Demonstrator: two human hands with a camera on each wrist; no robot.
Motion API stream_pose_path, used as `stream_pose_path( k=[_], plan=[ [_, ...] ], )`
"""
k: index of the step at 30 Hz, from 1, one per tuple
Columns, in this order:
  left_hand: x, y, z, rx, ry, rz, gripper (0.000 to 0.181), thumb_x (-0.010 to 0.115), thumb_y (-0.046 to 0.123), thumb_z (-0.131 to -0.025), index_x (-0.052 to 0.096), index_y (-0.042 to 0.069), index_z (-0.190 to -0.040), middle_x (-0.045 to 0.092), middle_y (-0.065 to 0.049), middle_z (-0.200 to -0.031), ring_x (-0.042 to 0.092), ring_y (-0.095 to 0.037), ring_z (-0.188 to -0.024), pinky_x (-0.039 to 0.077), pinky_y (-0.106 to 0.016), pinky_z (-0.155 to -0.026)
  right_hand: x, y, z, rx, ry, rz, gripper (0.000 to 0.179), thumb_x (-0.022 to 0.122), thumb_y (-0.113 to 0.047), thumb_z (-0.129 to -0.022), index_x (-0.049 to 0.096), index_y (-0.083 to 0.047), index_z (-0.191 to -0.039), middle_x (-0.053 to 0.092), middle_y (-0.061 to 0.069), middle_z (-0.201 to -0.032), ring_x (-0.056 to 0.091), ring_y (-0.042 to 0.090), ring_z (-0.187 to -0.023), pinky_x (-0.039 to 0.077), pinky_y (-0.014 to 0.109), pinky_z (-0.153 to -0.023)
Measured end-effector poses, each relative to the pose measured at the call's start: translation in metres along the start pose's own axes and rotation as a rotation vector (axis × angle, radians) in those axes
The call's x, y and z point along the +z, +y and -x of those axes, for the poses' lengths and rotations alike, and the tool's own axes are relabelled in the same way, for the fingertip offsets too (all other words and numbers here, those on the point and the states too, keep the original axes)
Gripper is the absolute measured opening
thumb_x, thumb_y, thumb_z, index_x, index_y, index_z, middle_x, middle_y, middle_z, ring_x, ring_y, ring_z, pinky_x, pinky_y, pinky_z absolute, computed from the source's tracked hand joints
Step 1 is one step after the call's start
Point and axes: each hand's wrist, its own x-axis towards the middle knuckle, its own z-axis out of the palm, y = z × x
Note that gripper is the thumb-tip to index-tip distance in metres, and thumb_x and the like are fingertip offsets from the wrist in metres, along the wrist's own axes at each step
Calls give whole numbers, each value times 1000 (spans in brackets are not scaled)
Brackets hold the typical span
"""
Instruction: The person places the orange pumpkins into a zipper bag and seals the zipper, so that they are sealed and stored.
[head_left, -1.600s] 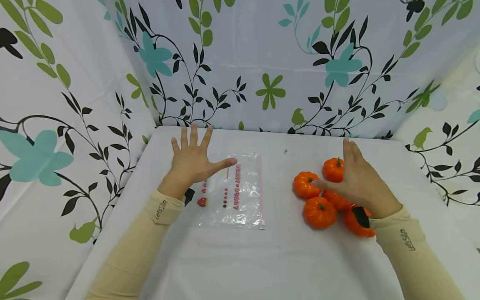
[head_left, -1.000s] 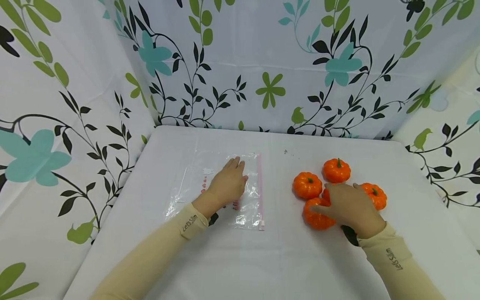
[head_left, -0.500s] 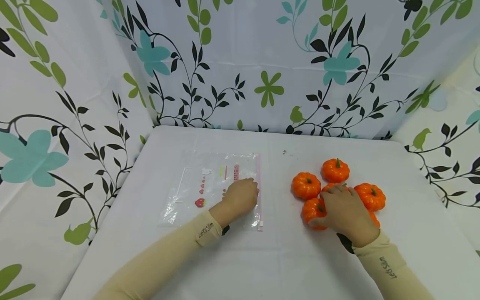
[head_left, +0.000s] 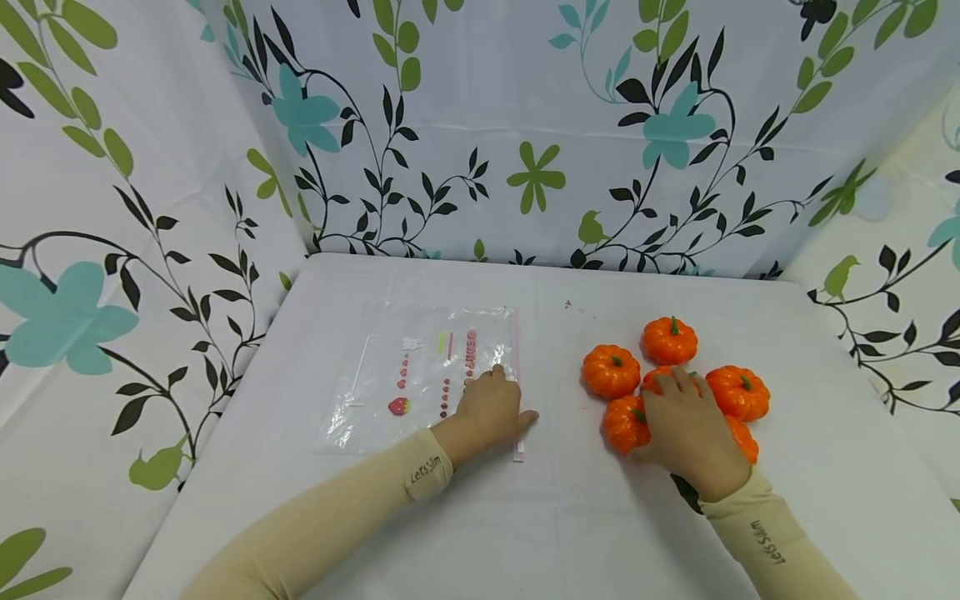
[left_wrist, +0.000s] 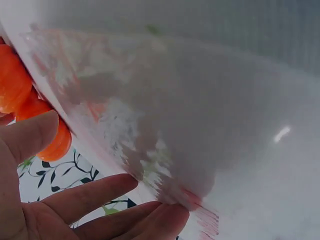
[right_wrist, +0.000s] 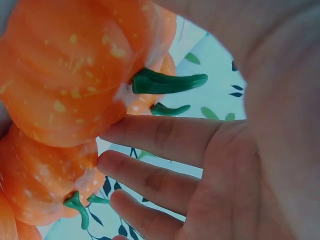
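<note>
A clear zip bag (head_left: pixel 352 421) with a pink closure strip lies flat on the left of the white table, showing red, pink and white pieces. My left hand (head_left: pixel 487 410) rests low over its right part, thumb spread toward the strip; the left wrist view shows its fingers extended at the bag's surface (left_wrist: pixel 120 135). Several small orange pumpkins (head_left: pixel 612 372) with green stems cluster to the right. My right hand (head_left: pixel 690 432) lies over the cluster, hiding part of it. Its fingertips meet a lower pumpkin (right_wrist: pixel 50 175) below a larger one (right_wrist: pixel 65 65), fingers fairly straight.
The white table (head_left: pixel 420 525) ends at a far edge just before a hanging curtain (head_left: pixel 450 125) printed with leaves and flowers. Similar cloth hangs on both sides. Small dark specks (head_left: pixel 568 304) mark the table between bag and pumpkins.
Both raised, spread hands have come down, the left onto the bag and the right onto the pumpkins. My left hand then slid rightward toward the pink strip, its thumb now spreading out.
</note>
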Motion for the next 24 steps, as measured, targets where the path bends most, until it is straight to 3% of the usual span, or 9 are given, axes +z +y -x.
stream_pose_path(
  k=[4, 8, 14, 19, 24],
  plan=[
    [2, 0, -1, 8, 3, -62, 53, 65, 53, -92, 77, 3, -102, 60, -25, -131, 63, -35, -114, 54, -53, -91, 1, -3, 0, -23, 15, 19, 78, 95, -44, -60, 69, 7, -112, 58, 29, -127, 42, 54, -130, 29, 69, -108],
    [0, 0, 1, 14, 15, -70, 47, 68, 49, -90, 78, 3, -98, 63, -22, -122, 65, -32, -104, 57, -50, -86, 0, -4, -1, -46, 23, -2, 72, 95, -44, -60, 71, 3, -107, 59, 29, -128, 45, 52, -128, 31, 68, -108],
    [0, -4, 1, 11, 57, -77, 31, 72, 36, -86, 77, 5, -89, 66, -15, -101, 67, -26, -87, 59, -41, -70, -5, -7, -4, -97, 48, -95, 57, 93, -38, -62, 70, -2, -100, 65, 22, -119, 54, 44, -120, 40, 64, -103],
    [0, -8, 1, 17, 111, -79, 21, 76, 28, -84, 77, 7, -86, 66, -9, -85, 68, -24, -79, 57, -36, -67, -10, -10, -9, -124, 32, -179, 69, 92, -36, -66, 65, 0, -119, 69, 15, -114, 62, 37, -109, 48, 57, -96],
    [-1, -12, 1, 27, 127, -123, 18, 75, 27, -86, 76, 9, -84, 68, -6, -79, 68, -21, -72, 57, -35, -64, -9, -13, -15, -101, 12, -264, 82, 89, -36, -70, 56, -1, -136, 67, 16, -123, 67, 32, -100, 56, 51, -85]
  ],
)
